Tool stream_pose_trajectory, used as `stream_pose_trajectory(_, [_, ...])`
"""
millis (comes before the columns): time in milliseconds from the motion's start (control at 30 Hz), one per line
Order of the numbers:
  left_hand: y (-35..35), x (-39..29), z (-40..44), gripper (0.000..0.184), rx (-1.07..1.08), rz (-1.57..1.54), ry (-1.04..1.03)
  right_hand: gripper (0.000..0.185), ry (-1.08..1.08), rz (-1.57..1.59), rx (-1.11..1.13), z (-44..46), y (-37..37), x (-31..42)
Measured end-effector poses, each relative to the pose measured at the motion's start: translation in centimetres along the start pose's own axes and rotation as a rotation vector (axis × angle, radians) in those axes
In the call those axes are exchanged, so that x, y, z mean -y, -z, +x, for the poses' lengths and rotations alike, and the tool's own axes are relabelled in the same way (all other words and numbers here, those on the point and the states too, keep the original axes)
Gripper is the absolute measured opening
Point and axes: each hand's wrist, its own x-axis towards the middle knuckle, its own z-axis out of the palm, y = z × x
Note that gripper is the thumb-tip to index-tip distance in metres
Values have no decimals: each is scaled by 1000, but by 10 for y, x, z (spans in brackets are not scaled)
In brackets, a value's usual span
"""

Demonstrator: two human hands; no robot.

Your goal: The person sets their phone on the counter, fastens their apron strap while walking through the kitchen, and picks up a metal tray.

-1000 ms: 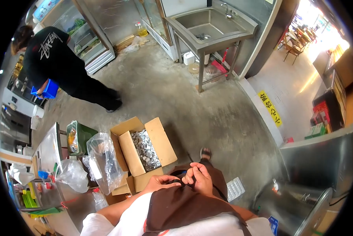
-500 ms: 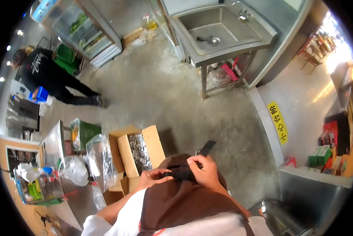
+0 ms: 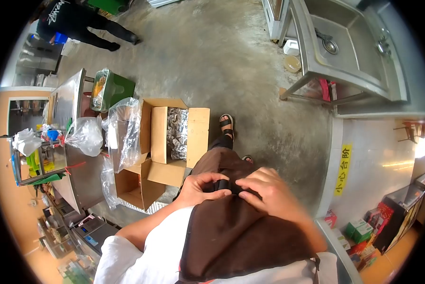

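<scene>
We see the left hand grasping a black strap between thumb and forefinger, at the waist of the brown apron. The right hand is bent beside it, fingertips close to dark material at the same spot; whether they grip anything, we cannot tell, since the fingers hide the contact.

To handle the strap well, we would judge it best to pinch near its edge, lay it flat without a twist, and let the right fingertips work around the left thumb rather than over it. We would also hold the apron's loose folds out of the pinch, since its cloth looks soft enough to bunch in.

The strap looks smooth, narrow and bent over on itself; the apron is matte and creased over a white shirt. Ahead of the apron, a strappy black sandal stands on mottled grey floor. Ahead and left of the apron, a stiff cardboard box with spread flaps holds crinkled, shiny silver pieces; farther left hangs thin, clear plastic. Ahead and right of the apron is a hard-edged metal sink.
</scene>
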Motion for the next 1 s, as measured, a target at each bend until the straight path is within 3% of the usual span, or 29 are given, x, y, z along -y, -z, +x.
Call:
stream_pose_trajectory(67, [16, -14, 21, 30, 30, -38, -27, 21, -76, -52, 194, 32, 16, 1])
stream_pose_trajectory(133, [33, -29, 41, 32, 5, -16, -43, 21, -76, -21, 233, 68, 16, -7])
stream_pose_trajectory(200, [55, -46, 59, 33, 14, -13, -102, 20, -237, 344, 152, 105, 10, -9])
stream_pose_trajectory(267, [80, -62, 75, 33, -6, -35, -105, 21, -199, 287, 249, 146, 23, -12])
stream_pose_trajectory(367, [111, -89, 101, 32, -14, -117, -154, 21, -393, 226, 433, 204, 43, -5])
stream_pose_trajectory(500, [141, -117, 131, 32, -27, -106, -154, 17, -376, 214, 432, 260, 38, -20])
stream_pose_trajectory(567, [151, -130, 145, 31, -25, -224, -137, 15, -748, 569, 492, 280, 34, -38])
stream_pose_trajectory(700, [172, -147, 178, 30, -22, -143, -142, 13, -738, 694, 519, 317, 46, -64])
stream_pose_trajectory(900, [180, -194, 236, 30, -35, -149, -183, 9, -539, 488, 728, 388, 93, -95])
stream_pose_trajectory(967, [182, -224, 256, 32, -42, -289, -75, 10, -770, 648, 517, 420, 109, -97])
stream_pose_trajectory(1000, [183, -234, 267, 32, -57, -287, -84, 10, -756, 646, 529, 436, 121, -100])
